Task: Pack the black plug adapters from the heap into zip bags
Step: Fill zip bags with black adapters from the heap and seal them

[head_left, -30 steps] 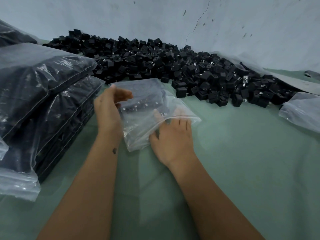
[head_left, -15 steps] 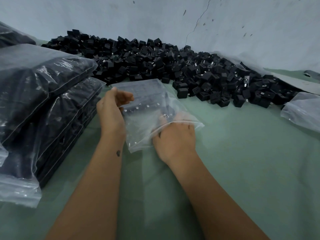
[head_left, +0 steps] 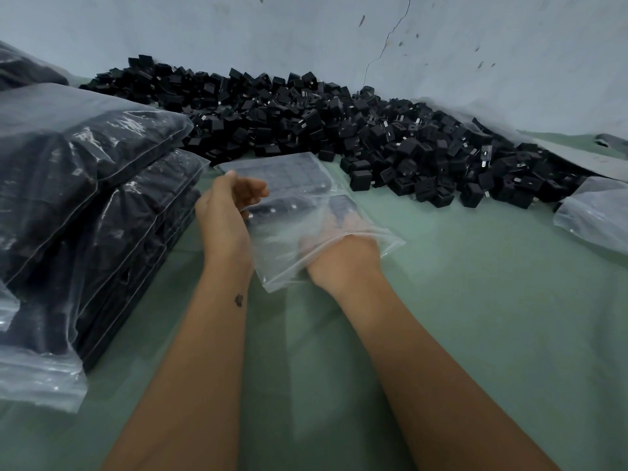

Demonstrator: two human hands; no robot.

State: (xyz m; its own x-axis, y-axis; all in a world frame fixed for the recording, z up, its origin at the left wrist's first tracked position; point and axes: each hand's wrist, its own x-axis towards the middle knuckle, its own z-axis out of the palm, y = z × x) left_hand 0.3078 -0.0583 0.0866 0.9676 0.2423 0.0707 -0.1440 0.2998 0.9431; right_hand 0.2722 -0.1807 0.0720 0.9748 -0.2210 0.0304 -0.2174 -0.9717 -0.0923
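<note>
Left hand (head_left: 226,215) gripped the zip bag's (head_left: 306,212) left edge w/ curled fingers; right hand (head_left: 341,253) was inside the bag mouth, fingers hidden by plastic, so can't tell its grip. Bag, part-filled w/ black plug adapters (head_left: 289,175), lay on green surface (head_left: 475,300) just in front of the heap (head_left: 323,127).

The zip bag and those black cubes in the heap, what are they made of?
Zip bag: thin clear plastic film, seemingly; it crinkles, shines, and shows the right hand through it. Adapters in the heap: matte black hard plastic, apparently, with small silvery metal prongs.
</note>
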